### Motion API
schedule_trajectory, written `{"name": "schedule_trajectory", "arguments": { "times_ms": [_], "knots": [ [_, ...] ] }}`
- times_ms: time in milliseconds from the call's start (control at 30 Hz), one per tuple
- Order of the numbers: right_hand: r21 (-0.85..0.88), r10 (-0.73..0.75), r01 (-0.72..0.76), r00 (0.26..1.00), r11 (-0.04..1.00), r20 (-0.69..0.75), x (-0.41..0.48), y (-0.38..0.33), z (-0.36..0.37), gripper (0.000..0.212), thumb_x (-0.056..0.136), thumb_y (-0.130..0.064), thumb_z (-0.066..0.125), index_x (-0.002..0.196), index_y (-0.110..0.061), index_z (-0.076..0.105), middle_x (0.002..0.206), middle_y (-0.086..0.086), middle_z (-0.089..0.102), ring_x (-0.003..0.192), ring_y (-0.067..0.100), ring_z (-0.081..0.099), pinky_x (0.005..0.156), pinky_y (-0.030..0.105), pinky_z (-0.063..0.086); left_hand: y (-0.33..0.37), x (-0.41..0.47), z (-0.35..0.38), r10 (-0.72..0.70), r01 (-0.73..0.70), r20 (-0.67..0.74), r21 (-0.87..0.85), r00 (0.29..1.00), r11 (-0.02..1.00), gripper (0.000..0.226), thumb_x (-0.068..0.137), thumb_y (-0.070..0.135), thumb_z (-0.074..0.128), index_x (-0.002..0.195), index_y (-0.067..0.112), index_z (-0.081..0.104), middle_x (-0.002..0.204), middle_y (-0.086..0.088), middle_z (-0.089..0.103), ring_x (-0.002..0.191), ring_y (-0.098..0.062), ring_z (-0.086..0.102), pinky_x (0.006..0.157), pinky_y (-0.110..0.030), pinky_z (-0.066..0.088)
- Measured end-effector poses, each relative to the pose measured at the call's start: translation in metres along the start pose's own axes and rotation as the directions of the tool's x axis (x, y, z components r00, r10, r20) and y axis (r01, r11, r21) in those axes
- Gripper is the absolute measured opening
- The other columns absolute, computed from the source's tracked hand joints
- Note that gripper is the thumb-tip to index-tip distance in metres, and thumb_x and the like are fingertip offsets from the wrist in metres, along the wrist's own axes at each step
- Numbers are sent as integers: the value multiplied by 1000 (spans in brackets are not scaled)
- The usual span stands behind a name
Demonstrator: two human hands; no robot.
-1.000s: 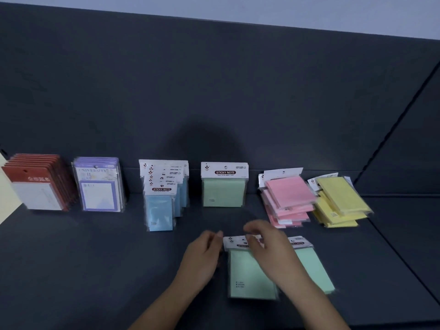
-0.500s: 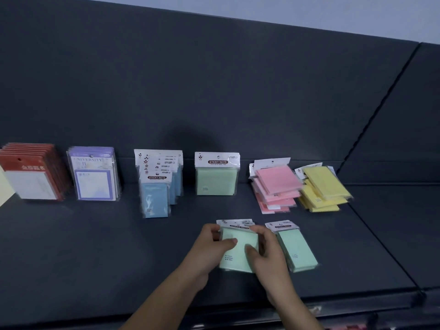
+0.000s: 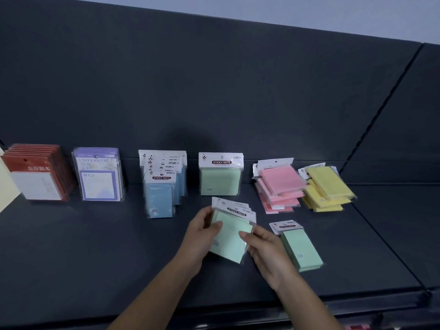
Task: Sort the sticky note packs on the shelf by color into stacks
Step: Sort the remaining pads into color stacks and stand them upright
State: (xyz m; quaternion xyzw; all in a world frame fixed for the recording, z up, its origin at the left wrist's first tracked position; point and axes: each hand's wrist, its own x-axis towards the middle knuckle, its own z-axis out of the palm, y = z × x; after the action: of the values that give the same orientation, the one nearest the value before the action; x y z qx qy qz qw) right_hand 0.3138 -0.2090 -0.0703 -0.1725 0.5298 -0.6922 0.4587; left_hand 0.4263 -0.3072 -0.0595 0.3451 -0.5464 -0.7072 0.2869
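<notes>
Both hands grasp a small bundle of green sticky note packs (image 3: 232, 232) above the front of the dark shelf (image 3: 95, 253): the left hand (image 3: 202, 236) pinches its left edge, the right hand (image 3: 266, 251) its right edge. One more green pack (image 3: 301, 248) lies flat just right of them. Behind stand upright green (image 3: 220, 175) and blue packs (image 3: 162, 184), with pink (image 3: 279, 186) and yellow stacks (image 3: 328, 186) further right.

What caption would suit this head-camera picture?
Left hand and right hand hold green packs over a dark shelf.
</notes>
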Motion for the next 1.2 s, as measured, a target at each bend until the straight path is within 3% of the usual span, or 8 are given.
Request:
{"name": "schedule_trajectory", "arguments": {
  "times_ms": [167, 267, 400, 533, 667, 867, 1067, 1200],
  "knots": [
    [-244, -261, 262, 965, 934, 36, 25, 1, 13, 39, 88, 9, 52, 114, -21, 54, 101, -3, 70, 95, 9, 66, 79, 22, 53, -4, 19, -6, 215, -209, -15, 168, 977, 963, 45, 93, 4, 50, 135, 18, 41, 131, -2, 50, 120, -16, 51, 94, -27, 47],
    [-377, -396, 386, 917, 842, 55, 44, 1, 20, 44, 90, 6, 51, 123, -24, 45, 111, -12, 64, 105, 2, 60, 90, 20, 47, -5, 31, -3, 332, -312, -18, 295, 943, 903, 61, 91, -2, 51, 144, 15, 27, 133, 3, 39, 128, -12, 38, 110, -30, 32],
    [-476, -500, 472, 863, 742, 75, 65, 2, 26, 45, 93, -1, 50, 124, -32, 41, 119, -12, 60, 113, 0, 55, 95, 18, 43, -8, 51, 0, 392, -339, -35, 435, 919, 834, 74, 86, -9, 50, 147, 16, 17, 135, 0, 34, 129, -7, 30, 109, -21, 23],
    [-552, -542, 482, 838, 681, 63, 85, 1, 30, 50, 93, -1, 49, 122, -41, 40, 126, -5, 56, 119, 5, 51, 102, 26, 42, -11, 69, 3, 426, -346, -60, 489, 903, 801, 78, 81, -11, 52, 147, 12, 17, 138, 0, 34, 131, -9, 29, 110, -22, 22],
    [-623, -549, 453, 835, 638, 44, 103, 5, 27, 51, 93, -5, 48, 141, -18, 35, 136, -4, 47, 127, 8, 43, 107, 27, 35, -16, 81, 8, 446, -319, -109, 551, 888, 771, 72, 83, -3, 56, 145, 12, 22, 132, -3, 39, 126, -13, 35, 106, -22, 28],
    [-737, -564, 377, 826, 561, -7, 113, 13, 24, 45, 95, -12, 47, 139, -16, 39, 120, 0, 46, 118, 18, 46, 102, 32, 38, -24, 88, 8, 506, -277, -167, 673, 846, 685, 54, 87, 8, 59, 135, 4, 36, 134, -8, 35, 124, -18, 35, 102, -18, 24],
    [-742, -559, 356, 829, 568, -30, 115, 12, 24, 43, 95, -13, 49, 137, -16, 42, 123, 3, 48, 116, 16, 48, 100, 30, 40, -26, 93, 6, 503, -264, -196, 664, 842, 700, 51, 88, 8, 57, 135, 4, 37, 128, -8, 42, 119, -15, 35, 96, -11, 20],
    [-739, -554, 345, 831, 578, -45, 114, 11, 26, 43, 95, -14, 49, 137, -16, 43, 122, 2, 48, 114, 13, 49, 99, 26, 40, -28, 93, 6, 498, -259, -212, 651, 841, 713, 51, 87, 6, 59, 133, 3, 38, 124, -8, 44, 118, -19, 39, 97, -15, 24]
  ]
}}
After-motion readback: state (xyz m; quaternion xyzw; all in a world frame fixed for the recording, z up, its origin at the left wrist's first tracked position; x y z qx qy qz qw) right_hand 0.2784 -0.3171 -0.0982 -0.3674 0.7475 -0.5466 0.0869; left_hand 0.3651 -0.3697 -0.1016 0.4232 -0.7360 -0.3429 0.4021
